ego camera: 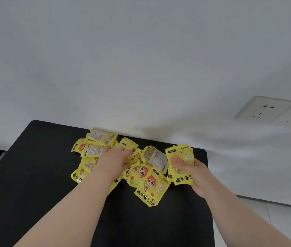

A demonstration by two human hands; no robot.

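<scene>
Several yellow hand-warmer packets (148,186) lie in a loose pile at the far side of a black table (34,175), some face up with a cartoon figure, some showing the printed back. My left hand (113,160) reaches into the middle of the pile, its fingers pinching the edge of one packet (137,156). My right hand (198,175) holds a small stack of packets (181,163) upright at the pile's right side, thumb pressed across the front one.
The table's far edge meets a white wall (141,68). A double wall socket (274,109) sits on the wall at the right. Light floor tiles (265,214) show beyond the table's right edge.
</scene>
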